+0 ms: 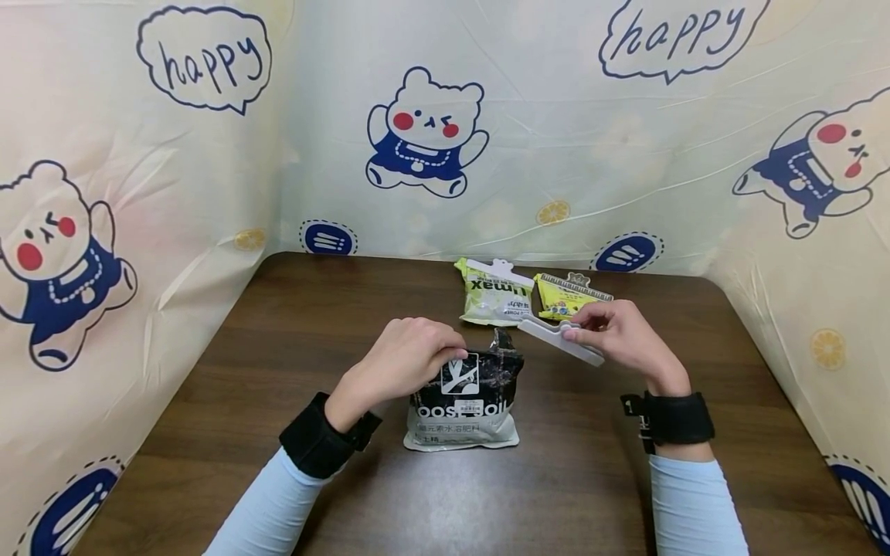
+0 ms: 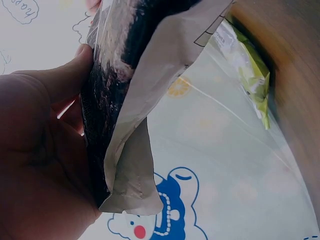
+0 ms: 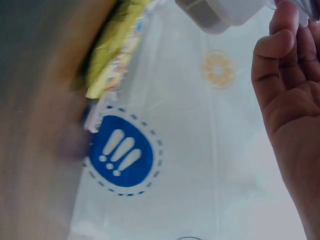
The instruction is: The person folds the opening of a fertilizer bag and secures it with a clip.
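Observation:
A black and grey soil fertilizer bag (image 1: pixel 464 417) stands upright on the table, its top edge folded and one corner sticking up at the right. My left hand (image 1: pixel 399 361) pinches that top edge near its left side. Up close in the left wrist view, the bag (image 2: pixel 117 95) has its dark face toward the thumb and a pale side panel facing away. To the right, my right hand (image 1: pixel 626 340) holds a long white bag sealing clip (image 1: pixel 559 340) in the air, tilted down to the right. Only part of this clip (image 3: pixel 215 12) shows at the top of the right wrist view.
Behind the black bag, a green and white bag (image 1: pixel 495 297) has a white clip (image 1: pixel 504 270) along its top. Beside it lies a smaller yellow packet (image 1: pixel 559 300), also clipped. The brown table (image 1: pixel 313 301) ends at a printed cloth backdrop (image 1: pixel 556 139) on three sides.

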The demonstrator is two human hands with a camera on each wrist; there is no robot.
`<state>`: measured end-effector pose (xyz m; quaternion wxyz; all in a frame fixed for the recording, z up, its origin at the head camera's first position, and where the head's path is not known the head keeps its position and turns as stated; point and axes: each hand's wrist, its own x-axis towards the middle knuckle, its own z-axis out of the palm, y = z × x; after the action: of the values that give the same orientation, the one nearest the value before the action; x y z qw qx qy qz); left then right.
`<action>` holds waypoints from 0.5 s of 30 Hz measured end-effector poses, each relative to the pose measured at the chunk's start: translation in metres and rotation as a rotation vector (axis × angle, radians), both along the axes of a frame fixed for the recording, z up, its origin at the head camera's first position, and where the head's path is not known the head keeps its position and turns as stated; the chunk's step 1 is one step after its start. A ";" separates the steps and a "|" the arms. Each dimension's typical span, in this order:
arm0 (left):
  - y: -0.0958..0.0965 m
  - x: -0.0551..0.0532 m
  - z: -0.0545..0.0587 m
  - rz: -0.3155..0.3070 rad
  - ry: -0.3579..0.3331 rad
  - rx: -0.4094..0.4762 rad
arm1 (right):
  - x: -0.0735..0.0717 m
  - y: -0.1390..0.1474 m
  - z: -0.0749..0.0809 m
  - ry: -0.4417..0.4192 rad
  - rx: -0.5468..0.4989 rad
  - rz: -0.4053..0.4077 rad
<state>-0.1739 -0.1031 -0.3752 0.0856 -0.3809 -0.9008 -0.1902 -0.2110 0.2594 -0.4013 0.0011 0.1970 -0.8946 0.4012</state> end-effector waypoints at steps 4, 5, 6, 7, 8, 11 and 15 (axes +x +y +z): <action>0.000 0.000 -0.001 0.004 0.002 -0.001 | 0.007 -0.007 0.010 0.049 -0.023 0.027; 0.000 0.000 -0.001 0.005 0.004 0.000 | 0.008 -0.009 0.012 0.058 -0.030 0.038; 0.000 -0.001 -0.001 0.007 0.005 0.000 | 0.010 -0.012 0.015 0.066 -0.038 0.052; 0.000 -0.001 -0.002 0.008 0.006 0.000 | 0.011 -0.015 0.017 0.070 -0.046 0.067; 0.000 -0.001 -0.002 0.009 0.006 -0.001 | 0.012 -0.017 0.019 0.074 -0.051 0.084; 0.000 0.000 -0.002 0.014 0.004 -0.004 | 0.015 -0.025 0.021 0.086 -0.066 0.141; 0.002 0.001 -0.001 0.013 0.009 -0.004 | 0.016 -0.033 0.022 0.110 -0.056 0.195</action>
<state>-0.1730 -0.1011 -0.3762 0.0901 -0.3760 -0.9033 -0.1859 -0.1946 0.2259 -0.3789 0.0169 0.3046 -0.8582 0.4128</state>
